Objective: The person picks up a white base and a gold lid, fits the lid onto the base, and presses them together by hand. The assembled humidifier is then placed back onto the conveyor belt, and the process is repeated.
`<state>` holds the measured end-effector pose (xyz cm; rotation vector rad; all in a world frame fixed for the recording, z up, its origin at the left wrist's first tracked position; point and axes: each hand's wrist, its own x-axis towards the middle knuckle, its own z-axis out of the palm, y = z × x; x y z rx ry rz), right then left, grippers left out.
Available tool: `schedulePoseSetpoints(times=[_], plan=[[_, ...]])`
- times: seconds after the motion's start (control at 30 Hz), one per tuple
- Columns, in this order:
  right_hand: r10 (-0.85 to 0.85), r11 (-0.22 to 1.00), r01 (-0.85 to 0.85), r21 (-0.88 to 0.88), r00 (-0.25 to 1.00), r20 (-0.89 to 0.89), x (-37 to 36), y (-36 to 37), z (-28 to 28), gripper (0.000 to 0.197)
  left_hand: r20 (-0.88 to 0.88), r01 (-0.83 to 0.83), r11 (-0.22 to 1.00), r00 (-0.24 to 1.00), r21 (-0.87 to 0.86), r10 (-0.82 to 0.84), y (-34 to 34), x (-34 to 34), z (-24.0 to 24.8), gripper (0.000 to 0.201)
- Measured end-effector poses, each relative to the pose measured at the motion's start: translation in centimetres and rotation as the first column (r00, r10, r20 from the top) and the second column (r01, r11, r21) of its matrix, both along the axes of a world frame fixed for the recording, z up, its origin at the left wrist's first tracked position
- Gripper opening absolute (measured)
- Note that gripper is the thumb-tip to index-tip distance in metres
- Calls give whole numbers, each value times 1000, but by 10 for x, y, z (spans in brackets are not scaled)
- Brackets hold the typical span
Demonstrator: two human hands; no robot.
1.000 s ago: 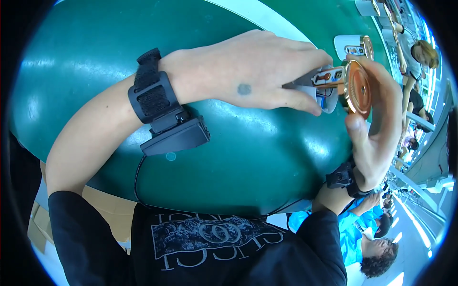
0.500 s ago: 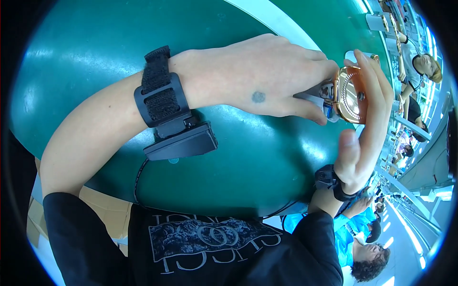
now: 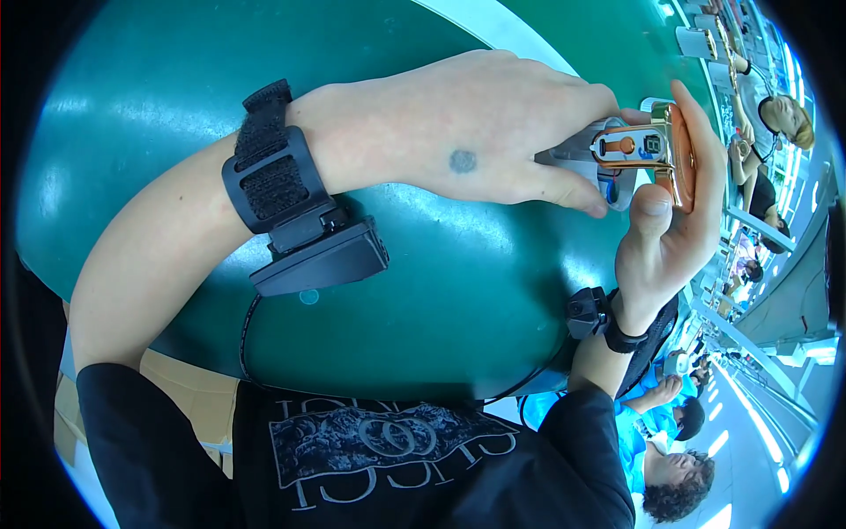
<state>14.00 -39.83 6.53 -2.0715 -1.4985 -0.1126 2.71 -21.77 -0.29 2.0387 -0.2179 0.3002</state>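
Pinching a grey-white cylindrical housing [image 3: 579, 152] in a closed grip over the glossy green table [image 3: 458, 300], the left hand [image 3: 511, 132] faces the right hand [image 3: 670, 242], which cups a shiny copper-coloured round cap [image 3: 682, 163] at the housing's right; the cap's long copper-edged strip [image 3: 633, 146] points left.

We cannot see the part of the grey body [image 3: 575, 152] under the left hand [image 3: 476, 128]. We find 1 dark insert [image 3: 652, 144] too small to resolve and the black shirt [image 3: 397, 498] cut off below.
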Motion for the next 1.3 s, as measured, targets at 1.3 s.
schedulePoseSetpoints(times=[1.3], plan=[[-21, 989, 42, -143, 989, 148, -10, -1, 9, 58, -7, -10, 998, 1000, -63, 10, 1, 5, 0, 46]])
